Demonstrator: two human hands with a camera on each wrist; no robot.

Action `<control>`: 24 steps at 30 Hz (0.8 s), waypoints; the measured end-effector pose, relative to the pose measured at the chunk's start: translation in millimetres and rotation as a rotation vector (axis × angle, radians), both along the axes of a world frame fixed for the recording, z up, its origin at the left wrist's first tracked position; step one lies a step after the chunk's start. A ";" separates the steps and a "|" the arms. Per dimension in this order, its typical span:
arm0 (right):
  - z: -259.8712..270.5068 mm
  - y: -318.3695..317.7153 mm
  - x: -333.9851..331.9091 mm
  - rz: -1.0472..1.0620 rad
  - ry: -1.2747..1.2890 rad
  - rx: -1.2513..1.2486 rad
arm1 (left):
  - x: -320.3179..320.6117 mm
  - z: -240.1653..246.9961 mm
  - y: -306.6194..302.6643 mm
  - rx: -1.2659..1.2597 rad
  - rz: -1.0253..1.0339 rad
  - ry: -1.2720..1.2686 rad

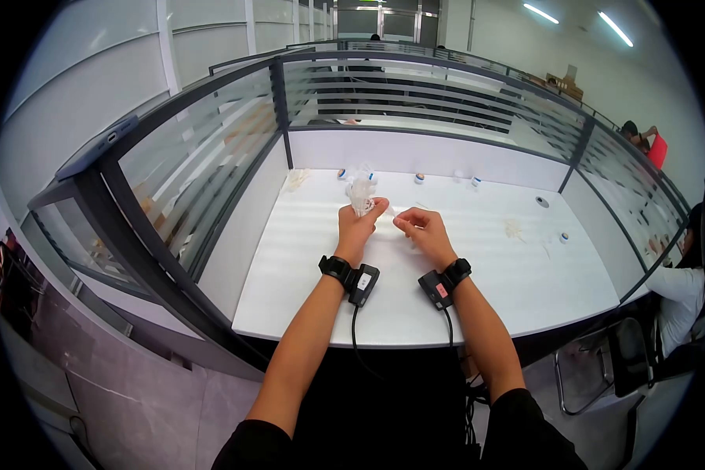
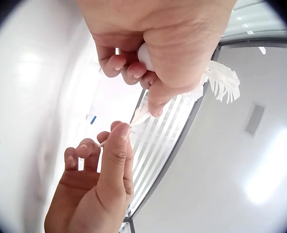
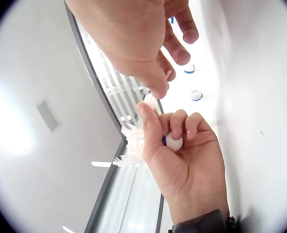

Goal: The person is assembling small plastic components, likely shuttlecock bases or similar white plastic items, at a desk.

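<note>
My left hand [image 1: 357,227] curls round a white, round-ended piece with a blue band [image 3: 174,141], seen in the right wrist view. White feathers [image 2: 222,81] spread out beyond that hand. Between its thumb and finger, one more white feather [image 2: 140,115] is gripped at its upper part. My right hand [image 1: 426,232] pinches the thin lower end of this feather between thumb and forefinger, a short way from the left fingertips. The other fingers of the right hand are bent loosely.
Several small white and blue pieces, one of them [image 1: 420,178], stand along the back of the white table [image 1: 321,313]. Pale feather-like bits [image 1: 514,229] lie at the right, others [image 1: 296,180] at the back left. Low partitions [image 1: 431,149] enclose the table.
</note>
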State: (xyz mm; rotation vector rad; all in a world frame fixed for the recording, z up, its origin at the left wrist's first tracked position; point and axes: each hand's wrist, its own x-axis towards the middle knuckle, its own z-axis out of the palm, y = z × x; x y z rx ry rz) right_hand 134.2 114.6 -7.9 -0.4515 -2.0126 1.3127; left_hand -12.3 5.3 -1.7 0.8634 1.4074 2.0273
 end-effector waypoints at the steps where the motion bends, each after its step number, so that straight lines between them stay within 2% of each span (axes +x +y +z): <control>1: -0.3 -0.4 0.2 0.000 0.002 -0.002 | 0.4 -0.7 0.4 0.003 -0.001 0.001; 7: -1.6 3.2 -0.1 -0.039 -0.019 0.009 | -2.3 -0.3 0.8 -0.004 0.089 -0.039; 14: -1.7 4.0 -1.3 -0.094 0.110 0.022 | 5.5 7.2 -2.8 -0.037 0.005 0.050; 17: -2.6 7.0 -1.3 -0.141 0.086 -0.003 | 5.6 6.6 -3.0 -0.053 -0.010 0.061; 24: 4.4 -0.4 0.2 -0.079 0.070 -0.007 | 3.4 2.3 -1.0 -0.102 -0.136 0.134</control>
